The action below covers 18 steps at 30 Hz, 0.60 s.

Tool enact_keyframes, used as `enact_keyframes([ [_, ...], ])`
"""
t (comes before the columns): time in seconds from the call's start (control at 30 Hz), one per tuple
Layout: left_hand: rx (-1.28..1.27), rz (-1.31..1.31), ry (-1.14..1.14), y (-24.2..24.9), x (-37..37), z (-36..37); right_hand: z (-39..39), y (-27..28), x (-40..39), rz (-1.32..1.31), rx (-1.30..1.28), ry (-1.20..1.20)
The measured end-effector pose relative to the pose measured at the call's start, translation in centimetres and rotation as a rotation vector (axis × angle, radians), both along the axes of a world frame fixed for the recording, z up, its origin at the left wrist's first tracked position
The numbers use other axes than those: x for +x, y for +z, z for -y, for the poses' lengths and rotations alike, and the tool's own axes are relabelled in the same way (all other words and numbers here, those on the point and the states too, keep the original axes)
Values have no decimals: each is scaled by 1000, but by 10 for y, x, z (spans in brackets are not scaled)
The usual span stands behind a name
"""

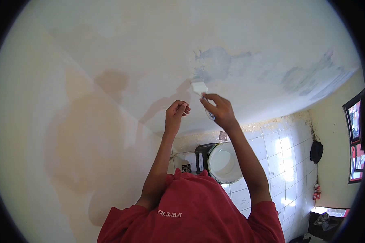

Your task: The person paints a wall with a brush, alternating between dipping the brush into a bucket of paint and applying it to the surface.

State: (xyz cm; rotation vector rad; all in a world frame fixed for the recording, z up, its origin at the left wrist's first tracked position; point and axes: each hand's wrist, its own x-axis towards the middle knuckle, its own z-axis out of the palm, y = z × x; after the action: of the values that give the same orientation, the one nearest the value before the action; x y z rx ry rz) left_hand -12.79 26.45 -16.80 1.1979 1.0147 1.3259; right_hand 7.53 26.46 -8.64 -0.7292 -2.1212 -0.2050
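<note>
My right hand (220, 109) grips the handle of a paintbrush (199, 87). White paint covers its broad head, which is right at the wall (158, 48), just below a grey patch (215, 62). To the left of the brush, my left hand (177, 111) hangs in front of the wall with its fingers curled in and the thumb against them. Nothing shows in it. Below my right forearm is a bucket (225, 163) of white paint with a smeared rim.
A black plastic stool (205, 156) is by the bucket. White floor tiles (278, 162) run along the wall's foot. More grey streaks (308, 77) mark the wall at right. Another wall has a dark-framed window (355, 135), with a black bag-like thing (316, 152) near its base.
</note>
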Motion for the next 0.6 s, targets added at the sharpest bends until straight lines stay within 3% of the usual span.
enact_keyframes([
  [0.33,9,31,11,7,-4,-3,-10,115,-14,-166,257,-75],
  [0.5,11,58,17,5,-6,-5,-12,76,-9,-241,355,-91],
  [0.6,10,45,20,4,-6,-6,-15,33,-3,-199,268,-88],
])
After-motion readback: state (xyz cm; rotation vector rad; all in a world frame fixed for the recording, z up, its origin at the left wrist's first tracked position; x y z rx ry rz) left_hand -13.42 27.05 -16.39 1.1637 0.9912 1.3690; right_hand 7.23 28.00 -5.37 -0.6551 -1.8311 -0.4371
